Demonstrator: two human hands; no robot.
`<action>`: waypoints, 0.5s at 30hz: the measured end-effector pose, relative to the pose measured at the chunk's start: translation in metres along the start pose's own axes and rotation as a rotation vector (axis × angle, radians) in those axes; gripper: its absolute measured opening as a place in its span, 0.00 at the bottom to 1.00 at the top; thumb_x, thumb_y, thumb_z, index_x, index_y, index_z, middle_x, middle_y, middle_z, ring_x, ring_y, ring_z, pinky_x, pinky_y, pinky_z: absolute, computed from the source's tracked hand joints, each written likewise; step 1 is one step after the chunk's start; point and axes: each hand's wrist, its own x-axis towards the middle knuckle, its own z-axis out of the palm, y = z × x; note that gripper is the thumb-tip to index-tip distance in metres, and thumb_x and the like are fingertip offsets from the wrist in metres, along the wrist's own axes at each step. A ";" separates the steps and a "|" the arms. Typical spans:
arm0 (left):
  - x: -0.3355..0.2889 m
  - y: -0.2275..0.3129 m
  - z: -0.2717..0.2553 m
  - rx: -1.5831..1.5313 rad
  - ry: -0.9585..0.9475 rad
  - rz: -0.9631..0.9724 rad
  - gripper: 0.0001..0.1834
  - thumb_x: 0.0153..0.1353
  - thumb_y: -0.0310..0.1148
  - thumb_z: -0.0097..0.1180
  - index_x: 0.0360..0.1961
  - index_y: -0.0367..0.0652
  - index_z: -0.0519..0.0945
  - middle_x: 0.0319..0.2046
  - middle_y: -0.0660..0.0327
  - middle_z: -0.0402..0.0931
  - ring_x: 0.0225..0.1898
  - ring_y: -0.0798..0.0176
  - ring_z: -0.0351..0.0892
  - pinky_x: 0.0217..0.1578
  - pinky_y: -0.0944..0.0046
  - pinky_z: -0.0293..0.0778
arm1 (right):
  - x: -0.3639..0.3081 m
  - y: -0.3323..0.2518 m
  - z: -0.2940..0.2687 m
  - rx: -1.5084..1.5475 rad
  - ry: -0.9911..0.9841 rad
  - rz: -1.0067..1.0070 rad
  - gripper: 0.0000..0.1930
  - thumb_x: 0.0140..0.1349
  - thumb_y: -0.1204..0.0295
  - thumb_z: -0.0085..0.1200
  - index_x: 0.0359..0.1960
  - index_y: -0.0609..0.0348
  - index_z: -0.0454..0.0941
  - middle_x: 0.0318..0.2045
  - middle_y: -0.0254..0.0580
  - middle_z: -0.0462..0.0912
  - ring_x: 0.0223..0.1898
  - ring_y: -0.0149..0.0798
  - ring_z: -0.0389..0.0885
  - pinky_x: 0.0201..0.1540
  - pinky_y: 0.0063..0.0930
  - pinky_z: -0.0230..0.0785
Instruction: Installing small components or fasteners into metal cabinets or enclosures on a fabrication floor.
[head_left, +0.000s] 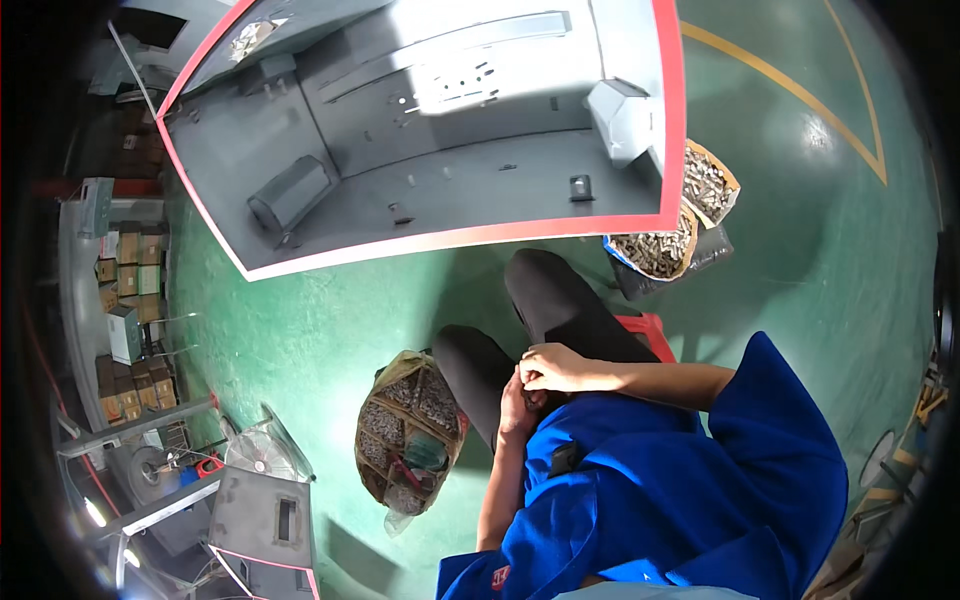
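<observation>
The two hands meet in the person's lap, just above the dark-trousered knees; the right hand (552,367) lies curled over the top with its fingers folded in, and the left hand (515,405) comes up beneath it, touching it; whether either one pinches some small part cannot be told, since whatever lies between them is hidden. The person sits on a low red stool (648,330), blue sleeves reaching in from the lower edge. Just to the left on the green floor (300,340) stands an open sack of small metal fasteners (408,435) with a teal object lying in it; to the right, near the stool, two more bags of like metal pieces (665,245) lean against a large grey cabinet shell with a red rim (440,240). Inside the shell a few brackets and small fittings already sit on the panels, while much of its surface is bare; judging by that, the fitting looks partly done, and neither hand is at the shell now.
</observation>
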 end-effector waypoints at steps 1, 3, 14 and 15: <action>0.005 0.001 0.004 -0.001 0.007 0.006 0.17 0.70 0.45 0.37 0.32 0.48 0.72 0.21 0.71 0.67 0.19 0.75 0.62 0.20 0.74 0.60 | 0.000 -0.001 -0.002 0.013 0.005 -0.021 0.07 0.47 0.69 0.58 0.22 0.58 0.74 0.25 0.41 0.76 0.32 0.44 0.76 0.36 0.37 0.69; 0.009 0.004 0.009 0.129 0.034 0.042 0.18 0.70 0.46 0.36 0.30 0.49 0.73 0.20 0.71 0.68 0.19 0.75 0.65 0.19 0.74 0.62 | 0.000 -0.004 -0.005 0.040 0.015 -0.061 0.07 0.47 0.69 0.58 0.22 0.58 0.74 0.24 0.41 0.76 0.32 0.44 0.76 0.36 0.36 0.69; 0.052 0.000 -0.008 -0.092 -0.168 -0.062 0.18 0.65 0.51 0.44 0.33 0.50 0.76 0.23 0.71 0.74 0.22 0.74 0.72 0.17 0.75 0.64 | -0.001 -0.005 -0.003 -0.064 0.122 0.053 0.12 0.47 0.65 0.62 0.23 0.60 0.75 0.26 0.45 0.76 0.31 0.47 0.77 0.35 0.38 0.69; 0.053 -0.002 -0.012 -0.100 -0.118 -0.053 0.18 0.65 0.51 0.45 0.33 0.50 0.76 0.23 0.71 0.74 0.21 0.75 0.72 0.16 0.76 0.64 | 0.001 -0.006 -0.002 -0.076 0.117 0.056 0.12 0.47 0.65 0.62 0.23 0.60 0.75 0.27 0.45 0.76 0.32 0.47 0.77 0.35 0.38 0.69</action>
